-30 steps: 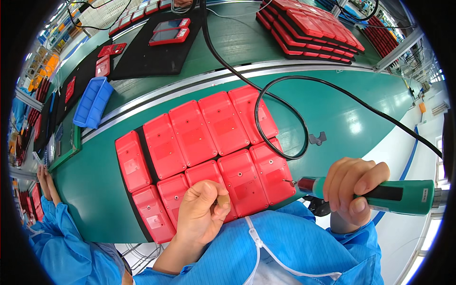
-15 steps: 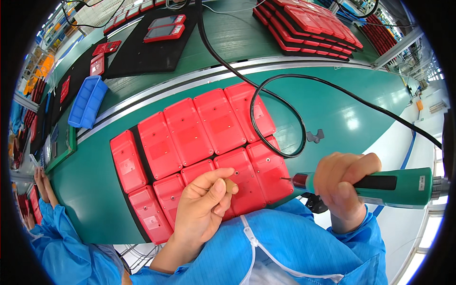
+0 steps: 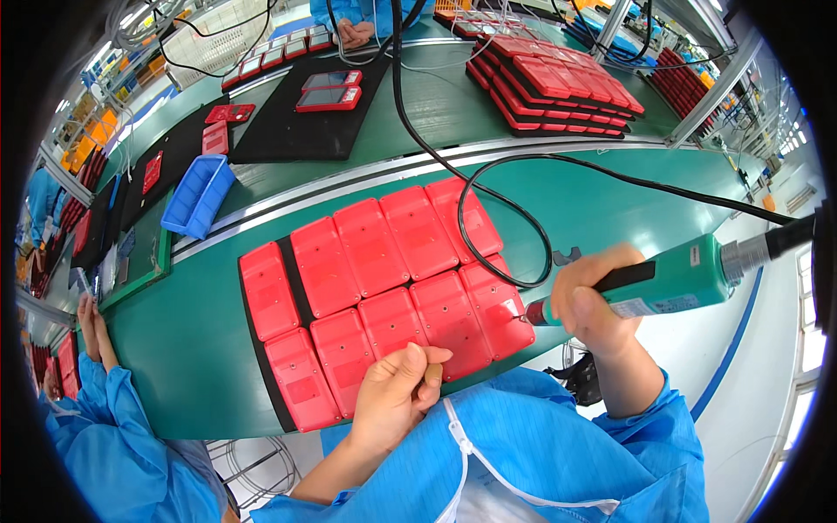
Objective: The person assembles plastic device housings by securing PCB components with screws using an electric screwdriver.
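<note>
My right hand point(image 3: 602, 296) is wrapped round a green electric screwdriver point(image 3: 684, 277), tilted so its cable end is higher than its tip. The bit reaches the right edge of the nearest right red plastic housing point(image 3: 495, 305); whether it touches a screw I cannot tell. Several such housings lie in two rows on a black mat point(image 3: 295, 275), small holes showing in their faces. Over the near edge of the row, my left hand point(image 3: 397, 397) is closed in a pinch. Something small and tan shows at its fingertips, too small to name.
A black cable point(image 3: 545, 235) loops over the right housings. A small dark clip point(image 3: 567, 256) lies beside my right hand. Beyond the metal rail stand a blue bin point(image 3: 199, 199), two screened devices point(image 3: 330, 90) and stacked red housings point(image 3: 558, 83). Co-workers' hands point(image 3: 356, 33) show at the back and left.
The screwdriver has tilted, its rear end rising, and its bit has come to the housing's edge. My left hand has moved toward me over the housings. The view has shifted, bringing a co-worker's hands into sight.
</note>
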Motion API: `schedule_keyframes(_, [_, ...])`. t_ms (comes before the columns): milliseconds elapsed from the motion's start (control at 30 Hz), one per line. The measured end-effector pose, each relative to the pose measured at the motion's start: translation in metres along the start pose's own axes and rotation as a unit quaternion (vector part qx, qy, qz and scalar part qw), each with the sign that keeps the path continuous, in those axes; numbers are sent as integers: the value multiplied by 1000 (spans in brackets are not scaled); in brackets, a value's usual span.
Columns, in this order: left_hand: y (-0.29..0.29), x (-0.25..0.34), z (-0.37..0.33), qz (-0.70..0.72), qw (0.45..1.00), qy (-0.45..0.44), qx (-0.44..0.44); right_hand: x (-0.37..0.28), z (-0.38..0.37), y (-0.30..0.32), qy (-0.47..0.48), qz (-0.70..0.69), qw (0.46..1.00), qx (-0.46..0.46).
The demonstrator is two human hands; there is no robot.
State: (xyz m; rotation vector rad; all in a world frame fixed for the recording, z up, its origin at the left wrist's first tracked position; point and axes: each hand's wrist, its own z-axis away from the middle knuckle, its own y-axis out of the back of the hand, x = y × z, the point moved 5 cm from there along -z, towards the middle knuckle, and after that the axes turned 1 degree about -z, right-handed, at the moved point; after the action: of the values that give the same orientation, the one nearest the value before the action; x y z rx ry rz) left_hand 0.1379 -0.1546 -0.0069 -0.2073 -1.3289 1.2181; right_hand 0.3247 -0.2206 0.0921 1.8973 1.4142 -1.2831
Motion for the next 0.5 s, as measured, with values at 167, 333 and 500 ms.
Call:
schedule_keyframes(167, [-3,-11,-1,20,999,50,4,-29,10,-16,105,-98,989,24])
schedule_keyframes(333, [-8,-11,-8,85,993,63,43,-51,9,-42,177,-101,978,-52])
schedule_keyframes(500, [-6,-7,-9,81,994,44,55,-49,5,-46,199,-145,967,-71])
